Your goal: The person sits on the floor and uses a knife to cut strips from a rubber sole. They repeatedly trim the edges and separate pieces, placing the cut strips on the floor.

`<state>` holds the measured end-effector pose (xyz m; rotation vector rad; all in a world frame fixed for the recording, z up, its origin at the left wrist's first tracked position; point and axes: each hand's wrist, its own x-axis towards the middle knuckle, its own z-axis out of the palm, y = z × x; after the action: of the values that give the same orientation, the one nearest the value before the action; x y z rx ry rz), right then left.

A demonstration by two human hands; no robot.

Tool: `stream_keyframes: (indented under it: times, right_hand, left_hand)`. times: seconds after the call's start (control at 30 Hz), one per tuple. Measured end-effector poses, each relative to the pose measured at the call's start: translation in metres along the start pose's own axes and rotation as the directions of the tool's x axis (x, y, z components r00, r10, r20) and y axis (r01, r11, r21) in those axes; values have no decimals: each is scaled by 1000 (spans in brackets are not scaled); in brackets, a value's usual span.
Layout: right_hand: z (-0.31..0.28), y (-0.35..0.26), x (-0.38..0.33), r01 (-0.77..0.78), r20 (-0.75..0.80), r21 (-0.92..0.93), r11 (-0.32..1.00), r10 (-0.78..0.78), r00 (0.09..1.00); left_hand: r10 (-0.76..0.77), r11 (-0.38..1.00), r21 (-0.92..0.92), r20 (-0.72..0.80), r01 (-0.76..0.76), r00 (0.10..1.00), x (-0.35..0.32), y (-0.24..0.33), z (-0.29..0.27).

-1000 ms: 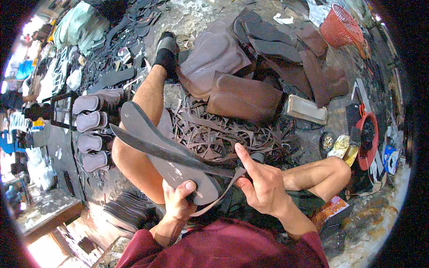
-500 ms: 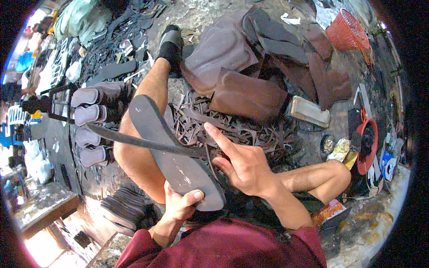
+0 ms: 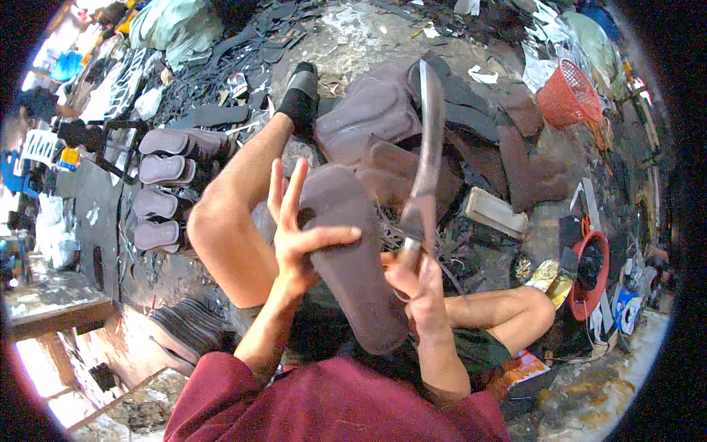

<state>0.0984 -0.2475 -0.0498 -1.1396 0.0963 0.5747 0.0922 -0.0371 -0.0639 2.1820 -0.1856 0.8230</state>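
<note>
A brown shoe sole is held up in front of my lap, its contoured face showing. My left hand grips its left edge, the thumb pressed across the face and two fingers stretched upward. My right hand is closed around the handle of a long curved knife, beside the sole's right edge. The blade points away from me. A thin brown strip hangs near my right hand; where it is attached I cannot tell. Brown moulded sole sheets lie beyond, above a heap of offcuts.
Stacked soles stand in rows on the left, and more dark soles sit near left. At right are a whitish block, a red basin and a red basket. My bent legs frame the work area.
The sole has turned over from its grey, scuffed face to its brown contoured one. My left hand has shifted to its side edge. The knife now points away from me, clear of the sole.
</note>
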Motion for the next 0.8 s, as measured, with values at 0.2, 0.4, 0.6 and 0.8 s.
stream_keyframes:
  times: [0.2,0.4,0.6,0.8]
  right_hand:
    - [5,-38,30,189,-164,73,979,-175,971]
    - [-4,-27,60,222,-319,-17,975,-216,923]
    - [-99,-4,42,-3,-501,-264,965,-135,855]
    - [-125,5,13,-250,-392,-594,765,-4,920]
  left_hand:
    - [-716,164,-782,325,602,617,-9,16,22]
    - [-563,-142,-557,726,819,396,-22,53,-1]
    - [-747,92,-678,437,729,500,30,-25,10]
    - [-975,-31,-961,89,274,204,99,-192,-50]
